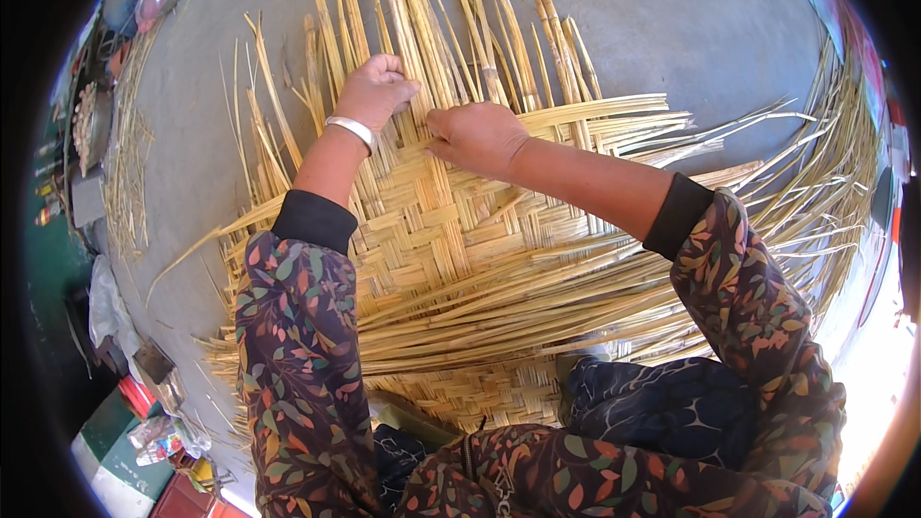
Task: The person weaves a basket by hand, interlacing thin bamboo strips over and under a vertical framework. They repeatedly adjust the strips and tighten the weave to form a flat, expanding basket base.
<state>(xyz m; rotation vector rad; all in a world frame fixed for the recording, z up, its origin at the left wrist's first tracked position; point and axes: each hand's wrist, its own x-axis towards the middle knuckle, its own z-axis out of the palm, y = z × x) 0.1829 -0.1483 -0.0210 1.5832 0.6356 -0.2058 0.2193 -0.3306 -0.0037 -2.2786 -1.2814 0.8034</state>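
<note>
Far left, loose straw strewn on the grey floor; next, left hand, silver bangle at the wrist, fingers curled down, pinching upright reed strips. Beside it, right hand, fingers pressed together, pinching a crosswise strip at the woven mat's far edge; mat flat on the floor under both forearms.

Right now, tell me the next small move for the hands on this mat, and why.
Probably press the strip under the right hand down tight against the woven rows. Both hands sit at the weave's far edge: the left hand is closed on upright strips, and loose strips stick out to the right beyond the mat.
</note>
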